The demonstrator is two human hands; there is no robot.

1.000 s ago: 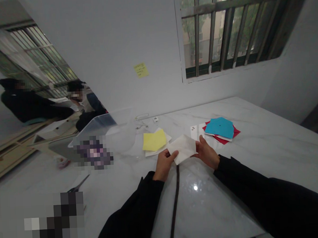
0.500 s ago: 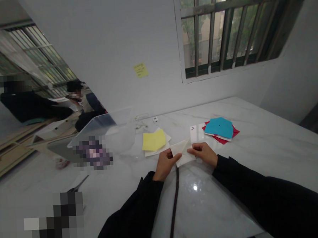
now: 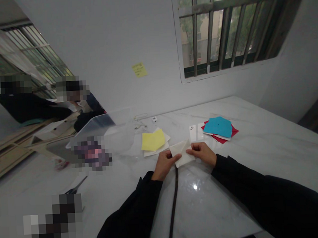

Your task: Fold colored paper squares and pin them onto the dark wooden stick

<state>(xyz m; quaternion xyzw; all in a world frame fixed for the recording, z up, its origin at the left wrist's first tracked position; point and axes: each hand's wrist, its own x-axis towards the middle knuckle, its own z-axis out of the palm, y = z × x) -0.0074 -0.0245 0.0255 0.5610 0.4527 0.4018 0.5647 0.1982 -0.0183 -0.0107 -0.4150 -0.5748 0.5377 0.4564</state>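
Both my hands hold a white sheet of paper folded into a triangle, just above the white marble table. My left hand pinches its left corner, fingers closed. My right hand pinches its right edge, fingers closed. A dark brown strap runs from under the paper toward me along the table.
Yellow and white sheets lie beyond my left hand. Blue and red sheets lie to the right, a small white phone beside them. A clear plastic box stands at the left, scissors nearer. Two people sit far left.
The paper went from an open sheet held up to a folded triangle held low. My right hand came inward toward my left.
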